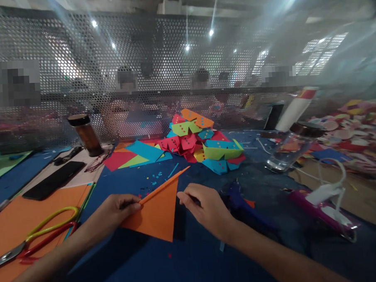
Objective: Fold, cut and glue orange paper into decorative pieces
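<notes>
My left hand (125, 208) pinches a sheet of orange paper (162, 217) by its left side. The sheet's top edge is folded or rolled into a narrow strip that points up to the right. Just off the paper's right edge is my right hand (206, 206), its fingers curled in and thumb against them, with nothing visible in it. A dark blue tool, perhaps a hole punch (245, 207), lies to the right of that hand. Beyond the paper rises a pile of folded coloured papers (188, 143) with punched holes. Flat coloured sheets (141, 153) lie beside the pile.
Scissors (51, 230) with yellow and red handles rest on orange sheets (10, 215) at left, near a black phone (54, 180) and a brown jar (86, 135). To the right stand a clear jar (284, 149) and a purple object (323, 214). A perforated screen (160, 71) closes off the back.
</notes>
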{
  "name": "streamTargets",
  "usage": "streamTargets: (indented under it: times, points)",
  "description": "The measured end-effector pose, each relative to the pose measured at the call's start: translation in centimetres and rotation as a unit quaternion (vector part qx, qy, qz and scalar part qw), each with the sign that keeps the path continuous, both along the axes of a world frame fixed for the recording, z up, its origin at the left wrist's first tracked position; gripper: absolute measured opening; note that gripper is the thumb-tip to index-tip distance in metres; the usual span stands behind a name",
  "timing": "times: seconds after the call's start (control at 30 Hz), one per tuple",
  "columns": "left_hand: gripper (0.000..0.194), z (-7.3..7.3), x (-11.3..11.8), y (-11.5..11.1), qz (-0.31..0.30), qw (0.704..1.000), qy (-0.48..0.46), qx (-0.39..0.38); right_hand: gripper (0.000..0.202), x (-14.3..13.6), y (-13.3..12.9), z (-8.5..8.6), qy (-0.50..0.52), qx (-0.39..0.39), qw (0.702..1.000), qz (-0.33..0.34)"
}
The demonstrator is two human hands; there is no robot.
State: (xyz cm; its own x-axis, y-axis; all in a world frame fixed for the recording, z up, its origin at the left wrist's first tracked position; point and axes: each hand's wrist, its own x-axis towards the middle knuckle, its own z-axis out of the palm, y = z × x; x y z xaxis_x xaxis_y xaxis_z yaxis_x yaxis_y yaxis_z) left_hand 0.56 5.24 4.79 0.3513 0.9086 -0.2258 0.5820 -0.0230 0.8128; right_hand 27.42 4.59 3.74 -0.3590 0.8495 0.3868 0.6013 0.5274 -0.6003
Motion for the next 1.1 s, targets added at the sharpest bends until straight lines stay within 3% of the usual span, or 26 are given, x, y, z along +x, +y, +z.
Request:
streamTargets:
  times: [0.1,0.17,0.3,0.57,0.87,1.1]
  points:
    - [0.042,-0.6,-0.6,0.4,-0.01,0.999,-0.013,-0.032,0.014,0.2,-0.2,0.2,-0.098,0.13,0.986,0.024]
    - [0.041,-1.0,-0.8,0.6,-0.017,0.998,-0.03,-0.046,0.033,0.2,-0.4,0.3,-0.161,0.162,0.972,0.06]
    - [0.039,-1.4,-0.7,0.7,-0.025,0.995,-0.066,-0.064,0.046,0.0,-0.8,0.4,-0.229,0.169,0.95,0.13]
    - [0.021,-1.5,0.3,-0.4,-0.052,0.997,-0.032,-0.041,0.015,-0.4,-1.1,-0.2,-0.192,0.167,0.943,0.215]
    - [0.023,-2.6,1.1,-1.4,-0.062,0.987,0.065,0.136,0.014,-0.8,-0.9,-1.6,-0.152,0.114,0.956,0.222]
    - [0.028,-3.8,1.2,-1.8,-0.096,0.945,0.103,0.294,0.021,-1.1,-0.9,-2.0,-0.143,0.099,0.959,0.223]
